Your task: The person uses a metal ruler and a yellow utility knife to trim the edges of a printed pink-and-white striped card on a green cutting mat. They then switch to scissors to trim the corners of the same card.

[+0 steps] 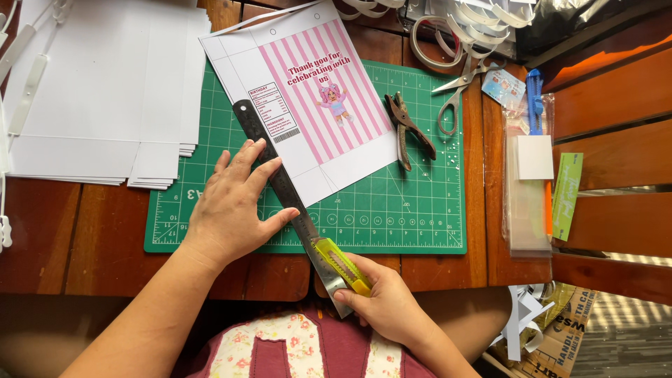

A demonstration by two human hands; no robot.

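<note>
near front edge of counter [98, 231]: right hand [381, 301] clenched on yellow knife [341, 264] at ruler [283, 189] near end; ruler runs diagonally away over printed sheet [315, 98]; left hand [234, 203] pressed flat, grasping nothing.

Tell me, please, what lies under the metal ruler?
The metal ruler crosses the pink-striped printed sheet, which lies on the green cutting mat. The left hand presses it down; the sheet's edge beneath is hidden.

Matt metal ruler [280, 183], glossy yellow plastic knife [341, 264], smooth printed paper sheet [308, 98], matt green cutting mat [392, 210], polished wooden table [91, 238].
</note>
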